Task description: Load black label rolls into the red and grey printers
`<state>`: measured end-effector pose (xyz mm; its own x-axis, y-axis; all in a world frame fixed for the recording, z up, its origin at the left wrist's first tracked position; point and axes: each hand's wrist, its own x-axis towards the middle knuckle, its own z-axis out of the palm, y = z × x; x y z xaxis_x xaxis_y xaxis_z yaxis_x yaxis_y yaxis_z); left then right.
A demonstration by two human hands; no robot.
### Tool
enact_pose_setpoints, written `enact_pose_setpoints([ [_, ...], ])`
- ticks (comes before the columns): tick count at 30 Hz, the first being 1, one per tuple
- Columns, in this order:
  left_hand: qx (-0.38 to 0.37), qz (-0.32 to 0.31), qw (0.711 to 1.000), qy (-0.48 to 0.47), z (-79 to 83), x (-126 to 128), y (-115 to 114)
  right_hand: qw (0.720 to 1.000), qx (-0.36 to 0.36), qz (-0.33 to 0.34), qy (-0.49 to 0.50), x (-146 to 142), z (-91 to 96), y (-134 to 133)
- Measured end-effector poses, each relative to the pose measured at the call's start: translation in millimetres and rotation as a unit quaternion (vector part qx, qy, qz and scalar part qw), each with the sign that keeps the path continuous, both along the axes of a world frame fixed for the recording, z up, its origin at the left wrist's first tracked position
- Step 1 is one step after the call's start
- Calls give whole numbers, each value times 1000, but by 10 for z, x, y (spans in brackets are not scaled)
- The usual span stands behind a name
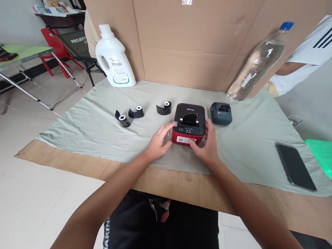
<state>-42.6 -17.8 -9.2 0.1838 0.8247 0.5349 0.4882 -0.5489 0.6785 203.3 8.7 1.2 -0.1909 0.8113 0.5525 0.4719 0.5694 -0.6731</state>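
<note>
A label printer (188, 139) with a black top and red sides stands on the cloth in front of me, a dark strip showing at the slot in its top. My left hand (159, 141) has its fingertips against the printer's left edge, thumb near the lower left corner. On the other side, my right hand (209, 147) grips the right side, with its thumb on the front by the white sticker. Close by on the right sits a smaller dark grey printer (221, 117). To the left lie three black rolls: one roll (165, 108), a middle roll (137, 112) and the leftmost roll (123, 121).
Behind, a cardboard panel (191, 37) rises, flanked by a white detergent bottle (117, 64) and a tilted clear water bottle (258, 66). A black phone (295, 167) lies at the right. A person's white sleeve (314, 52) shows behind the panel, and a green stool (327, 160) stands beside the table.
</note>
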Motion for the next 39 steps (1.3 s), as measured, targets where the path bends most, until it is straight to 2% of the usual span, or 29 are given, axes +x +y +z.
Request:
enact_pose_setpoints([
  [6, 1, 12, 999, -38, 31, 62, 70, 999, -13, 34, 9, 79, -38, 70],
  [13, 38, 41, 995, -86, 55, 124, 192, 998, 3, 52, 44, 116, -167, 179],
  [20, 83, 50, 994, -59, 47, 109, 229, 998, 15, 54, -21, 110, -99, 190],
  [25, 109, 42, 991, -66, 63, 156, 208, 998, 17, 58, -32, 112, -75, 191],
  [29, 122, 20, 992, -9, 126, 219, 198, 998, 18, 58, -33, 140, -31, 159],
  [31, 151, -3, 988, 25, 162, 232, 195, 998, 26, 57, -31, 170, 59, 152],
  [34, 208, 2, 977, 50, 204, 214, 185, 999, 26, 24, -25, 196, 323, 219],
  [37, 246, 20, 966, 79, 229, 182, 167, 997, -22, -22, -73, 131, 684, 427],
  [39, 252, 19, 963, 90, 231, 169, 155, 985, -79, 15, -156, 21, 910, 624],
])
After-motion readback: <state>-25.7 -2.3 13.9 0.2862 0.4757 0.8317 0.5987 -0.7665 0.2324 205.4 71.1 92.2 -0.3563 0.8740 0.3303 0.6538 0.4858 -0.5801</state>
